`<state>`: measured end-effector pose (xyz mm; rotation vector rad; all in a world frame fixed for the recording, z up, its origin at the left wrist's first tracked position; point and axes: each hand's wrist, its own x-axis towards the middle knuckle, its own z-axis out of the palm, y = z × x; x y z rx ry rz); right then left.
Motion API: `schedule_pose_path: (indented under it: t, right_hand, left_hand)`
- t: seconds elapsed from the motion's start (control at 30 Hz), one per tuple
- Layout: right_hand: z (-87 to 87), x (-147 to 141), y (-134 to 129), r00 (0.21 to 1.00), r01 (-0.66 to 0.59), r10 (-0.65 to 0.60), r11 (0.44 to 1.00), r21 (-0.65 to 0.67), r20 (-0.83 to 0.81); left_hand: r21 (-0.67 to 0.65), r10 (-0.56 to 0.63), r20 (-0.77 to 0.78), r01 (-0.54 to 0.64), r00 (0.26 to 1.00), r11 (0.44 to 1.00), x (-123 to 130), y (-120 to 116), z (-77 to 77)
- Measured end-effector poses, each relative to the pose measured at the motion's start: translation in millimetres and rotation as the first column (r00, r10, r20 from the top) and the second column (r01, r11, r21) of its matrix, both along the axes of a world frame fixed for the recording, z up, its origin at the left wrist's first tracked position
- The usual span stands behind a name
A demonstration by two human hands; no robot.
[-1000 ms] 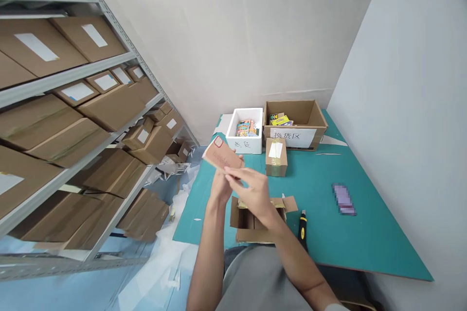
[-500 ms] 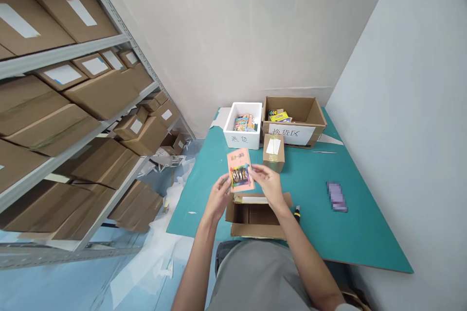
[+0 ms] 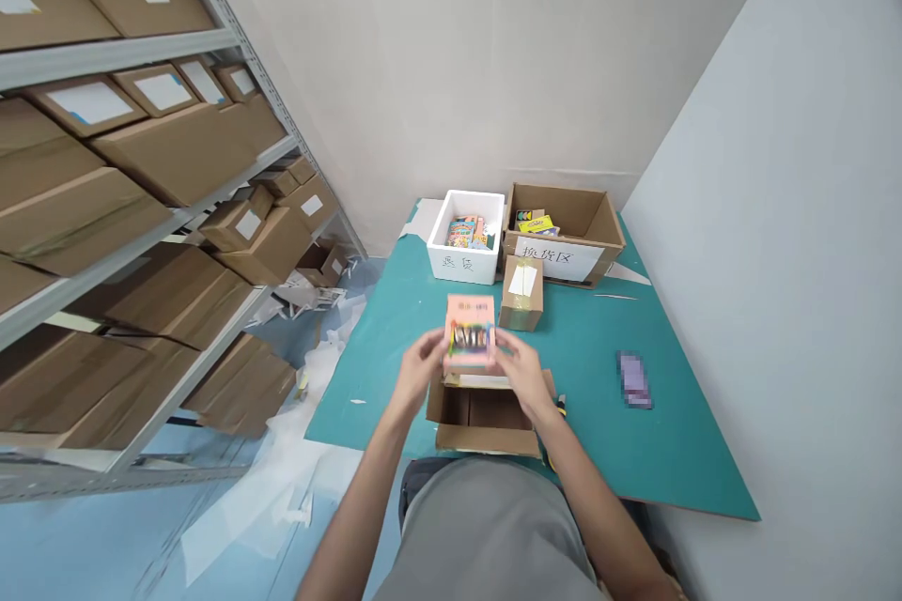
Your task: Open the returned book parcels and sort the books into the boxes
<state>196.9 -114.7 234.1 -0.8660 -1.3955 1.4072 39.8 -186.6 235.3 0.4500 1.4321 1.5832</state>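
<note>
Hands (image 3: 471, 364) clamp fingers on opposite edges of a pink packet (image 3: 470, 331), forearms angled inward above an open carton (image 3: 486, 439).

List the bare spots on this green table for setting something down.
Bare stretches of table show between the taped box and the purple item, and left of the left hand, bar a white scrap. It is crowded along the back, with the white bin and large carton, and around the open box and cutter.

Open over table (image 3: 582, 376) between taped carton (image 3: 521, 299) and purple item (image 3: 634, 381) at right. Blocked far by white bin (image 3: 461, 266), large carton (image 3: 598, 249).
</note>
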Motion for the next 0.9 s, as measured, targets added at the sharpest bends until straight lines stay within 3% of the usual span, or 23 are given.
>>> schedule_pose_path:
  t: [0.07,0.17,0.23,0.27,0.3,0.37,0.47,0.57,0.63,0.7,0.77,0.9]
  right_hand:
    - [13.2,-15.0,31.1,0.997,-0.036,0.031,0.997,-0.068,-0.063]
    - [33.5,-33.1,71.4,0.978,-0.099,0.074,0.988,-0.122,-0.194]
    - [34.9,-33.0,82.0,0.971,-0.123,0.104,0.989,-0.077,-0.213]
    - [29.9,-27.6,81.9,0.975,-0.125,0.112,0.990,-0.057,-0.194]
    - [21.2,-18.4,79.1,0.981,-0.121,0.113,0.991,-0.048,-0.157]
    - [-4.6,9.9,68.4,0.997,-0.059,0.056,0.996,-0.063,-0.044]
    - [-51.2,65.9,46.7,0.984,0.116,-0.096,0.984,-0.134,0.147]
    - [-92.8,117.4,19.9,0.952,0.195,-0.126,0.952,-0.236,0.279]
    - [-116.6,140.9,0.4,0.935,0.204,-0.093,0.930,-0.305,0.342]
    - [-139.7,153.4,-16.8,0.918,0.203,-0.046,0.908,-0.367,0.394]
    - [-163.2,154.7,-27.6,0.896,0.189,0.030,0.878,-0.441,0.442]
    - [-200.7,134.5,-25.7,0.859,0.100,0.178,0.861,-0.498,0.480]
  left_hand:
    - [0.116,0.052,-0.084,-0.042,0.995,0.992,-22.7,32.5,23.1]
    - [0.414,0.269,-0.363,-0.105,0.892,0.904,-47.3,63.2,54.7]
    - [0.505,0.352,-0.443,-0.095,0.824,0.858,-53.7,62.9,60.3]
    - [0.507,0.364,-0.466,-0.094,0.807,0.857,-54.6,56.7,55.8]
    - [0.484,0.361,-0.483,-0.100,0.798,0.870,-54.5,47.5,45.8]
    - [0.376,0.316,-0.499,-0.127,0.807,0.918,-53.1,22.5,11.2]
    - [0.136,0.232,-0.449,-0.190,0.863,0.972,-50.1,-25.2,-62.7]
    - [-0.122,0.194,-0.314,-0.242,0.930,0.963,-43.0,-76.6,-132.0]
    - [-0.264,0.137,-0.208,-0.191,0.968,0.945,-34.6,-104.4,-163.4]
    - [-0.319,0.031,-0.120,-0.069,0.992,0.945,-23.9,-120.8,-182.5]
    - [-0.288,-0.081,-0.088,0.053,0.993,0.956,-12.1,-124.0,-193.5]
    - [-0.233,-0.175,-0.149,0.137,0.973,0.963,6.5,-104.3,-206.6]
